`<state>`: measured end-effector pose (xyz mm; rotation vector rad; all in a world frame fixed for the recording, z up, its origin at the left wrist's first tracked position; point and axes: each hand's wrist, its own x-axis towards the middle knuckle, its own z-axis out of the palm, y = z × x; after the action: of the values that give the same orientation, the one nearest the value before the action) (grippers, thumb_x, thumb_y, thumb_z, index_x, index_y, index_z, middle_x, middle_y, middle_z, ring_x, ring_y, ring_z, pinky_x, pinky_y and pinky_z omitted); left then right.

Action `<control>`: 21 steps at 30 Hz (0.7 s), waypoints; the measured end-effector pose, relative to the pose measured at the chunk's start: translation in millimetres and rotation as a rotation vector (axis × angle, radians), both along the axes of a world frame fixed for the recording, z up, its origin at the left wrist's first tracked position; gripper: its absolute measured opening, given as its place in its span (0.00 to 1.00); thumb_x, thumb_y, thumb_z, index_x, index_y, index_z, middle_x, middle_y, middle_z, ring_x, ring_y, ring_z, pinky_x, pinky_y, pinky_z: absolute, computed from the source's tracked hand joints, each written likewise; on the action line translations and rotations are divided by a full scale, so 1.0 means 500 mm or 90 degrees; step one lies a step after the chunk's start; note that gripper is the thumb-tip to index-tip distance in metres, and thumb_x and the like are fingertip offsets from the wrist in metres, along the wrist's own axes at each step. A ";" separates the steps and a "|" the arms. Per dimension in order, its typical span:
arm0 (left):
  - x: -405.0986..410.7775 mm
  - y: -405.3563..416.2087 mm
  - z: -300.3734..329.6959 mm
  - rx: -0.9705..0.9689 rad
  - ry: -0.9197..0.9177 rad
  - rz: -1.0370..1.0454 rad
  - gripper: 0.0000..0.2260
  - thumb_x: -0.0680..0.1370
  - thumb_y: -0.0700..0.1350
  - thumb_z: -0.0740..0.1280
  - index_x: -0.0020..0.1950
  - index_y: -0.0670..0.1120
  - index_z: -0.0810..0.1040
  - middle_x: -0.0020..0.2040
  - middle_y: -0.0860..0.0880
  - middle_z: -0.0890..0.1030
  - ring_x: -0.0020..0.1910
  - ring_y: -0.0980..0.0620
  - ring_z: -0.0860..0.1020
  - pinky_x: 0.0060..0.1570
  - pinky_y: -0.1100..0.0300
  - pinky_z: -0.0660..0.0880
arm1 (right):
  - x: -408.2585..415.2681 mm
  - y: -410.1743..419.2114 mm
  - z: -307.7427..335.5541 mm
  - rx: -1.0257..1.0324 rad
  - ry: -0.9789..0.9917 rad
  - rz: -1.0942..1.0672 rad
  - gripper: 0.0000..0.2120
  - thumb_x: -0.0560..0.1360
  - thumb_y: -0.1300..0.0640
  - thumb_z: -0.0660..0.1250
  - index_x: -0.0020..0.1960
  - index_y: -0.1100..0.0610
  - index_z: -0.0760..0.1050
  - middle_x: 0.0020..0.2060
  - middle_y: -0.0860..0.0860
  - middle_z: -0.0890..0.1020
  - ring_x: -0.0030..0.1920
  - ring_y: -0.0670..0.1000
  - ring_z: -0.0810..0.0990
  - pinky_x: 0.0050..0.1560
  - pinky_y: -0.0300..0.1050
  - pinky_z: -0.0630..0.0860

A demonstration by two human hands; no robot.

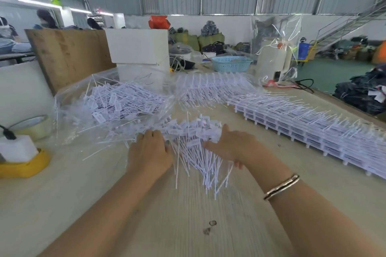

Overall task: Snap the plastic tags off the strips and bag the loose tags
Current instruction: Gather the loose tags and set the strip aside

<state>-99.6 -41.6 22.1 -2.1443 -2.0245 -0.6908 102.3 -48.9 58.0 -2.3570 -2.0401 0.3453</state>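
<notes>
i note a heap of loose white tags (194, 142), thin tails splayed, cupped between my left hand (149, 150) and right hand (231, 148), fingers relaxed; pale wooden table (188, 215), metal-roofed workshop.

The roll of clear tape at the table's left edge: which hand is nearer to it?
Left. The left hand rests on the loose tag pile, on the side facing the tape roll; the right hand is on the pile's far side.

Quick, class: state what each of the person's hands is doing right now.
Left hand: open, fingers resting on the pile of loose tags.
Right hand: open, pressing against the same pile from the other side.
</notes>
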 end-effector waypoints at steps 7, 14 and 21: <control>-0.078 -0.014 -0.003 -0.140 -0.023 0.174 0.23 0.78 0.58 0.55 0.65 0.43 0.67 0.63 0.44 0.70 0.64 0.42 0.67 0.60 0.48 0.65 | -0.066 0.006 -0.022 0.034 0.005 -0.006 0.48 0.71 0.25 0.48 0.77 0.55 0.36 0.48 0.54 0.81 0.49 0.56 0.81 0.49 0.47 0.75; -0.129 0.030 -0.003 -0.222 0.057 0.180 0.28 0.78 0.61 0.52 0.72 0.44 0.64 0.71 0.42 0.65 0.70 0.43 0.62 0.66 0.50 0.59 | -0.106 0.040 -0.045 0.031 0.048 -0.009 0.48 0.72 0.27 0.53 0.77 0.53 0.34 0.69 0.59 0.66 0.65 0.59 0.71 0.55 0.50 0.71; -0.055 0.008 -0.014 -0.220 0.068 0.090 0.23 0.80 0.52 0.50 0.70 0.43 0.65 0.70 0.42 0.63 0.69 0.43 0.60 0.67 0.50 0.58 | -0.110 0.056 -0.060 0.036 0.053 0.012 0.41 0.77 0.37 0.54 0.76 0.52 0.32 0.76 0.57 0.51 0.66 0.60 0.70 0.49 0.49 0.67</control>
<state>-127.0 -37.5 15.3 -2.1195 -2.3495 -0.2133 47.5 -20.9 28.0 -2.2524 -2.0098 0.3736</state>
